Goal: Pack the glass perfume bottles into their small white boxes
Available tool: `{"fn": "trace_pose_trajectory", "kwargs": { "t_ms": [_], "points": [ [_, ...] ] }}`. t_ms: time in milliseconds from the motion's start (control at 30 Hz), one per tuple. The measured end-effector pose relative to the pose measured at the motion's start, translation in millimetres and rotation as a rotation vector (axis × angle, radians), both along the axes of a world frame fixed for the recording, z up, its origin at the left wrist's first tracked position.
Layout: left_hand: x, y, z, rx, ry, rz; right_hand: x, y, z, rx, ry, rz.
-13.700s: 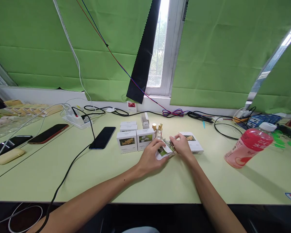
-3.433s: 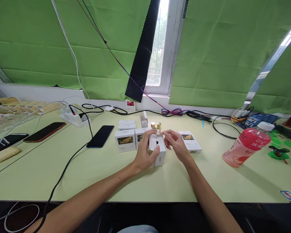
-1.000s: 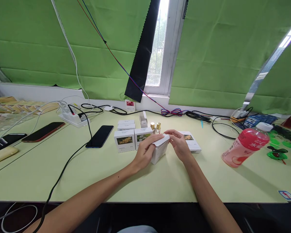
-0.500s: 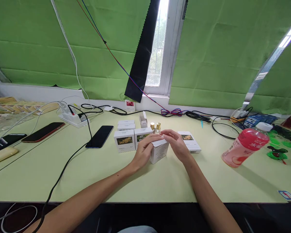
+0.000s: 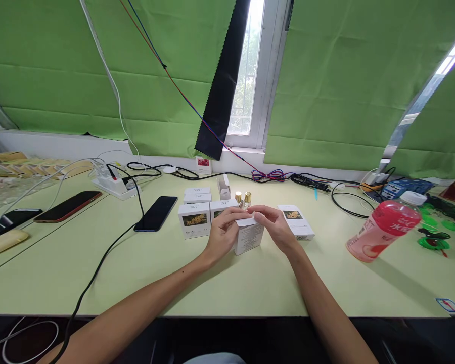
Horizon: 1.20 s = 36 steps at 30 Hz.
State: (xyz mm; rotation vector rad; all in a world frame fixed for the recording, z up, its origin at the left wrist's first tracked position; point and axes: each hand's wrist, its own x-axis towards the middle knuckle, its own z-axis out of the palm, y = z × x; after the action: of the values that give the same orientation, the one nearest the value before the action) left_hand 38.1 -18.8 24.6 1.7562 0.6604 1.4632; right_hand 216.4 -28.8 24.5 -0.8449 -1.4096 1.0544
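Note:
A small white box (image 5: 249,239) stands on the pale green table, its printed side facing me. My left hand (image 5: 223,230) grips its left side and top edge. The fingers of my right hand (image 5: 276,226) are on the top flap and right corner. Just behind my fingers stand two small glass bottles with gold caps (image 5: 247,198). White boxes with flower pictures (image 5: 194,220) are grouped to the left of my hands, and a small box with its top open (image 5: 224,187) stands behind them. Another white box (image 5: 298,223) lies flat to the right.
A pink drink bottle (image 5: 382,227) is at the right, near green items (image 5: 434,242). Phones (image 5: 156,213) and a power strip (image 5: 116,186) lie at the left. A black cable (image 5: 98,265) crosses the left side down over the table's front edge.
My right fingers have shifted slightly left along the top of the box. My left hand has moved a little left, and the box has turned slightly.

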Motion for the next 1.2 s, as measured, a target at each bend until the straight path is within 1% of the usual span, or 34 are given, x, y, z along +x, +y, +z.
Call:
{"fn": "trace_pose_trajectory", "kwargs": {
  "t_ms": [133,400,567,667,800,967,1033,1200],
  "points": [
    [-0.8,2.1,0.0,0.003,-0.011,0.014,-0.2,-0.4,0.5,-0.018,0.003,0.018],
    [-1.6,2.4,-1.2,0.065,0.004,0.069,-0.2,0.3,0.3,-0.041,0.027,0.038],
    [-2.7,0.2,1.3,0.104,0.058,0.124,-0.3,-0.9,0.9,-0.03,0.035,0.027],
    [-2.2,-2.0,1.0,0.123,0.053,0.179,-0.7,-1.1,1.5,-0.025,0.03,0.02],
    [-0.6,-4.8,-1.3,0.168,0.028,0.284,-1.1,-1.5,2.1,-0.032,0.016,0.014],
    [-0.2,-6.5,-4.5,0.229,0.073,0.417,-1.1,-1.7,2.4,-0.029,0.018,0.015],
    [-0.8,-6.7,-5.4,0.253,0.088,0.433,-1.1,-1.4,2.3,-0.028,0.013,0.015],
    [-3.7,-7.3,-4.6,0.292,0.087,0.42,-1.0,-0.6,2.1,-0.038,0.003,-0.002]
  ]
}}
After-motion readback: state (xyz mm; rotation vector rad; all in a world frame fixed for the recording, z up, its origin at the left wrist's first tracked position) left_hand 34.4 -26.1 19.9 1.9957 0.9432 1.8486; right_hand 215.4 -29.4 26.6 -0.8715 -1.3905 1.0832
